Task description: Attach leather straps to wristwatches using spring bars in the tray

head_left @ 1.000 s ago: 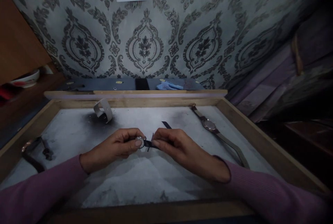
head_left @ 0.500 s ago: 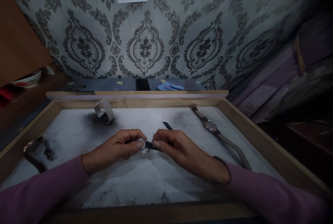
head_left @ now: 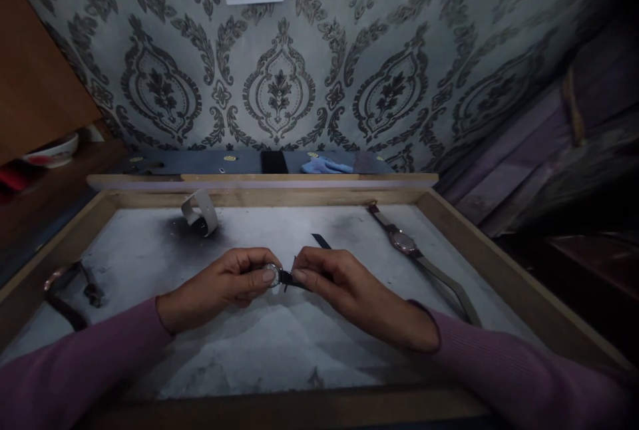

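A small wristwatch [head_left: 273, 275] with a round silver case and a dark strap is held between my two hands, above the pale floor of a wooden tray. My left hand [head_left: 224, 283] pinches the case between thumb and fingers, covering part of the dial. On the strap beside the case, my right hand [head_left: 344, 287] is closed in a pinch. A thin dark piece sticks out crosswise by its fingertips; I cannot make out what it is. Behind my right hand, a flat dark strip [head_left: 321, 241] with a pale edge shows partly.
The wooden-rimmed tray [head_left: 259, 198] also holds a white-banded watch [head_left: 202, 212], a watch with a long grey strap [head_left: 403, 242], and a brown curved band [head_left: 62, 290] at left. Beyond the rim lie a black flat object [head_left: 274, 162] and a blue cloth [head_left: 325, 165].
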`<action>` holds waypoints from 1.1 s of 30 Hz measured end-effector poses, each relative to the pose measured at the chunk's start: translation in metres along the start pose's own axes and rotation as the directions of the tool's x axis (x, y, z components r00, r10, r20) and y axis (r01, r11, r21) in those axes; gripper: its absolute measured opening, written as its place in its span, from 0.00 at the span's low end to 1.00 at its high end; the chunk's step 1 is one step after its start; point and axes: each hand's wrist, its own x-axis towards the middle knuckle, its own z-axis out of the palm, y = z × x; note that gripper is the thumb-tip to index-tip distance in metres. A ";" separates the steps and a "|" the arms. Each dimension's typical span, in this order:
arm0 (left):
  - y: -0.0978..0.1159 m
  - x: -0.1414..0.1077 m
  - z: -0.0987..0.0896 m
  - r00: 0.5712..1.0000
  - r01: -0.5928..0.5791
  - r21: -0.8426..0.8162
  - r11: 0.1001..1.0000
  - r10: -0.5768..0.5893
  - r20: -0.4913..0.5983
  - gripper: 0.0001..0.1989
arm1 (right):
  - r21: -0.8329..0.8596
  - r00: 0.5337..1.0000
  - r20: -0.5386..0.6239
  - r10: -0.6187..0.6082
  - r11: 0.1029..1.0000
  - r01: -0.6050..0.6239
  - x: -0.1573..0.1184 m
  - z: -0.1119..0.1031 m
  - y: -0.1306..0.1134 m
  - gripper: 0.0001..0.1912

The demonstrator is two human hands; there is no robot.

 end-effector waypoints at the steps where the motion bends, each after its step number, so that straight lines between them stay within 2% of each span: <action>1: 0.000 0.000 0.000 1.000 -0.001 -0.016 1.000 0.001 0.001 0.14 | 0.000 1.000 -0.004 -0.001 1.000 0.001 0.000 0.000 0.000 0.13; 9: -0.002 0.001 0.000 1.000 0.003 -0.102 0.995 -0.002 0.010 0.13 | -0.001 1.000 -0.016 -0.007 1.000 0.007 0.000 0.000 0.001 0.13; 28: -0.004 0.002 -0.001 1.000 0.007 -0.113 0.994 -0.005 0.017 0.13 | 0.000 1.000 -0.015 -0.011 1.000 0.011 0.001 0.001 0.002 0.12; 33: -0.004 0.001 -0.001 1.000 0.011 -0.076 0.997 -0.010 0.014 0.13 | -0.085 0.999 -0.013 -0.039 0.996 0.038 0.000 0.001 0.000 0.12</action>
